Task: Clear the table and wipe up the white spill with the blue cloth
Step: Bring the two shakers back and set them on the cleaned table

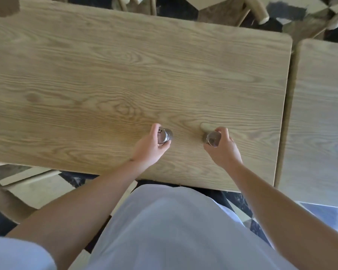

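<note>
A light wooden table (125, 75) fills the view. My left hand (149, 148) is shut on a metal shaker (165, 135) with holes in its lid, near the table's front edge. My right hand (222, 150) is shut on a second metal shaker (213, 139) a short way to the right. Both shakers are tilted toward me, and whether they touch the tabletop I cannot tell. Neither a blue cloth nor a white spill is in view.
A second wooden table (320, 117) stands close on the right, with a narrow gap between the two. Chair legs (261, 12) show beyond the far edge, and a chair (27, 178) stands at the near left. The floor is dark and light tile.
</note>
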### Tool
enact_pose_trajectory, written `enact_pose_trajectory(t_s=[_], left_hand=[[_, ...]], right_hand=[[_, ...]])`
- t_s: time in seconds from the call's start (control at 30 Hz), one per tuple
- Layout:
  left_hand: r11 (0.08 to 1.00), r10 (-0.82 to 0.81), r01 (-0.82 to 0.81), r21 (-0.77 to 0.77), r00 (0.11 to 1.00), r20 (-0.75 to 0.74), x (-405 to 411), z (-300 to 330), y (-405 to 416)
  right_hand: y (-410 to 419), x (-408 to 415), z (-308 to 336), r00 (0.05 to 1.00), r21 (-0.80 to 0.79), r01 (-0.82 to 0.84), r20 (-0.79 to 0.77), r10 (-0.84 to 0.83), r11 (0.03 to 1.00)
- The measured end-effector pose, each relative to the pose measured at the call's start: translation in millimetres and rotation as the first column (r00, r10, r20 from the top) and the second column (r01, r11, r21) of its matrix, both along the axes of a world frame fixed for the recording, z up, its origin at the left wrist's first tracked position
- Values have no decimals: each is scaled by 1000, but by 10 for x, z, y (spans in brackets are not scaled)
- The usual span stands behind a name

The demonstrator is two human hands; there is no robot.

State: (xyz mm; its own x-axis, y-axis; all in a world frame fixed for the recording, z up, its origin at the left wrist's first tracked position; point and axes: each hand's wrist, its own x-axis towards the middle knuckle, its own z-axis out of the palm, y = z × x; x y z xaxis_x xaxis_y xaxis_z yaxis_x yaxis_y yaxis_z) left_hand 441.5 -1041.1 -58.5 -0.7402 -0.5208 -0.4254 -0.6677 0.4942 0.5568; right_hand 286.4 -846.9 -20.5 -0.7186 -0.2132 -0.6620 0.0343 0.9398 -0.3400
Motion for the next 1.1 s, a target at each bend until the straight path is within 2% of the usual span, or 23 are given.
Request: enact_pose_trajectory(t_s=[0.13,0.23,0.37,0.5,0.57,0.63,0.67,0.7,0.8,0.9,1.0,1.1], left_hand=[[999,-14,12,48,999,44,-257,83,-147],[987,110,-115,115,993,47,-468,151,-204],[926,304,-323,195,945,120,-712,176,-184],[874,354,-395,285,917,186,-717,184,-36],[902,305,-350,253,931,202,-623,206,115],[971,176,-204,123,963,204,-498,221,332],[990,119,-132,47,970,212,-405,197,458],[996,89,-90,-7,972,219,-311,189,622],[994,105,-105,-7,986,126,31,84,1284],[996,42,-37,-79,997,66,200,66,2082],[995,-98,97,12,992,76,109,122,2839],[954,-281,281,102,960,-9,-124,214,3476]], right_hand=[[177,113,-2,984,-34,162,76,-159,986],[316,210,-4,958,-60,253,153,-242,965],[649,430,-32,924,-57,342,202,-324,938],[1140,722,-17,905,-28,381,217,-366,924],[1412,866,5,830,-49,515,278,-483,856],[1708,996,52,712,-83,660,385,-587,746],[1865,1047,81,692,-108,683,412,-593,722],[2031,1096,110,695,-128,681,422,-582,721],[2551,1276,241,713,-207,687,375,-592,696],[3060,1393,401,749,-281,662,251,-613,694],[3540,1469,516,760,-298,644,147,-633,705],[3977,1520,522,723,-273,681,101,-684,680]])
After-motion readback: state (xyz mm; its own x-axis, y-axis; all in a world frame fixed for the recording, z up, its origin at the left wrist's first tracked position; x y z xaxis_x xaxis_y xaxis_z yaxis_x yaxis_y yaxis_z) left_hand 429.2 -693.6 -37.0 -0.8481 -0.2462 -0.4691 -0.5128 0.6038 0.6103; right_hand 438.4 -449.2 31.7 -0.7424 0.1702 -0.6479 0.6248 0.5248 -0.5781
